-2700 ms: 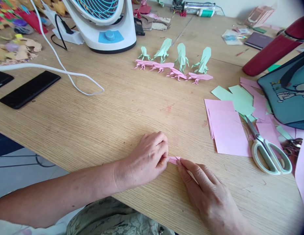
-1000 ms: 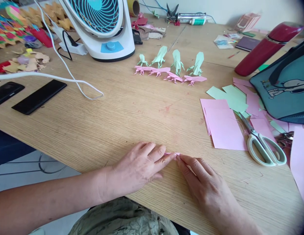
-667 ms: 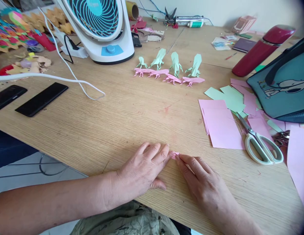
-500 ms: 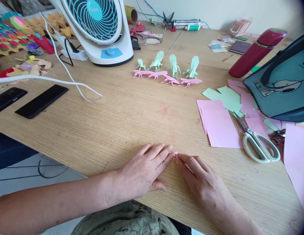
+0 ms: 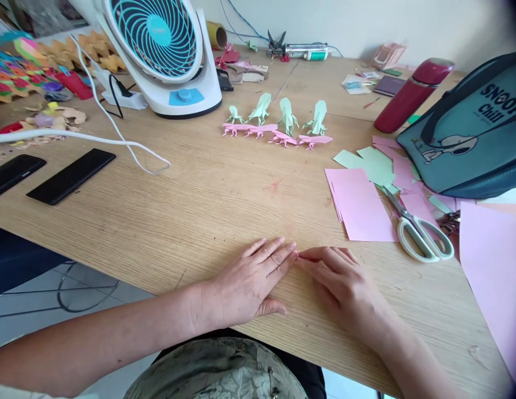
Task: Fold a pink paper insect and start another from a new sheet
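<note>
My left hand (image 5: 251,282) lies flat on the wooden table near its front edge, fingers stretched out and palm down. Just beyond its fingertips shows a tiny bit of pink folded paper (image 5: 297,253); most of this paper is hidden by the fingers. My right hand (image 5: 349,291) pinches the paper's right end between thumb and forefinger. Farther back stand a row of pink folded-paper insects (image 5: 284,138) and, behind them, taller pale green ones (image 5: 287,115). To the right of my hands lie a stack of pink paper sheets (image 5: 366,208) and scissors (image 5: 422,233) with white handles.
Green and pink paper scraps (image 5: 376,166) lie beside a teal bag (image 5: 461,138) and a red flask (image 5: 413,94). A large pink sheet (image 5: 490,266) covers the right edge. At left are a white fan (image 5: 187,97), a white cable (image 5: 128,143) and a black phone-like slab (image 5: 72,176).
The view has shifted slightly, showing more of the bag. My left fingers now lie flatter over the pink paper, hiding more of it. The right hand keeps its pinch.
</note>
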Demonstrator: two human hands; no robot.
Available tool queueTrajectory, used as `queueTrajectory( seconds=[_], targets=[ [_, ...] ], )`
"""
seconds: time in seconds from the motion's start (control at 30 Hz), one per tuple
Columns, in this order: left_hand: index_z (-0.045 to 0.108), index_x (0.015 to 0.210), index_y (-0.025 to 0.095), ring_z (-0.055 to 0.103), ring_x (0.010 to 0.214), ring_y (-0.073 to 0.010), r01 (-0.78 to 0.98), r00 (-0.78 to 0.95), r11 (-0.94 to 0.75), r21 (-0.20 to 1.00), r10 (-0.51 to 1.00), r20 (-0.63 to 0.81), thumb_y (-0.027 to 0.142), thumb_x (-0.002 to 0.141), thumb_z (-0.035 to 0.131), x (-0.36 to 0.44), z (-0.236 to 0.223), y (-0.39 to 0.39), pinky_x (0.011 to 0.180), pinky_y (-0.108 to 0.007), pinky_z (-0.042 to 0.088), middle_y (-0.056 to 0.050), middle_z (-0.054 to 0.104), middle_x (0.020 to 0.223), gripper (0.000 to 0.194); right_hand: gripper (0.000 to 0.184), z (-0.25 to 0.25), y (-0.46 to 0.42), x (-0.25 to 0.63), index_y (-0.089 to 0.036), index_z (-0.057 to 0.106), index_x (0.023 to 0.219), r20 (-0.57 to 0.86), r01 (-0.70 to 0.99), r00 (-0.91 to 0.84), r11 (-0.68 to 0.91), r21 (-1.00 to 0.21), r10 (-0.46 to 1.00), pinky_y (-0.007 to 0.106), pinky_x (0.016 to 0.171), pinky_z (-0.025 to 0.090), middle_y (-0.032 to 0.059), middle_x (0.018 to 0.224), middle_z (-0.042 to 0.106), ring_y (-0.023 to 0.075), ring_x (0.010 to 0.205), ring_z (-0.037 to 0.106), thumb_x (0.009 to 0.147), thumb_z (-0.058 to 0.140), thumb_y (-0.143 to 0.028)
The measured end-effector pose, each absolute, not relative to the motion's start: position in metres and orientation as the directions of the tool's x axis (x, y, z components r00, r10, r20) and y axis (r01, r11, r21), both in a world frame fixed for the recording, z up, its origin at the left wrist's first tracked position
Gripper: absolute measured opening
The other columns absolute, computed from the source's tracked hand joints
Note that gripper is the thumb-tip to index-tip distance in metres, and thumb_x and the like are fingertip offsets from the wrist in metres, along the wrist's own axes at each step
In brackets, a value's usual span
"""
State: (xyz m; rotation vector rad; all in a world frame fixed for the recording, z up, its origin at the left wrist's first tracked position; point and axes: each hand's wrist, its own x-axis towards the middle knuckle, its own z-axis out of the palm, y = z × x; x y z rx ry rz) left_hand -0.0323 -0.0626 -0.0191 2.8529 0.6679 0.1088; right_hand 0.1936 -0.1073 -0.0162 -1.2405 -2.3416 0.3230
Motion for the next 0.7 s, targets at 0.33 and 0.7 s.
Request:
queueTrajectory(
  seconds=[0.33,0.7],
  targets=[
    [0.033,0.148,0.011,0.034,0.142,-0.0309,0.361,0.925,-0.924,0.13,0.373,0.078,0.05,0.09,0.057,-0.041,-0.016,-0.056,0.114,-0.047,0.028,-0.017,0.038,0.153,0.074,0.031,-0.016,-0.113,0.196,-0.022,0.063,0.124,0.244,0.73,-0.329,0.409,-0.547,0.912,0.036,0.083,0.053,0.0095,0.107,0.064,0.0195,0.094,0.063,0.098,0.046,-0.015],
    [0.032,0.149,0.011,0.033,0.142,-0.0308,0.377,0.925,-0.922,0.083,0.38,0.016,0.057,0.088,0.057,-0.04,-0.015,-0.057,0.113,-0.043,0.028,-0.013,0.035,0.155,0.08,0.047,-0.02,-0.126,0.201,-0.017,0.043,0.145,0.182,0.781,-0.554,0.583,-0.225,0.813,0.046,0.087,0.052,0.0156,0.121,0.058,0.0256,0.104,0.056,0.098,0.045,-0.015]
  ],
)
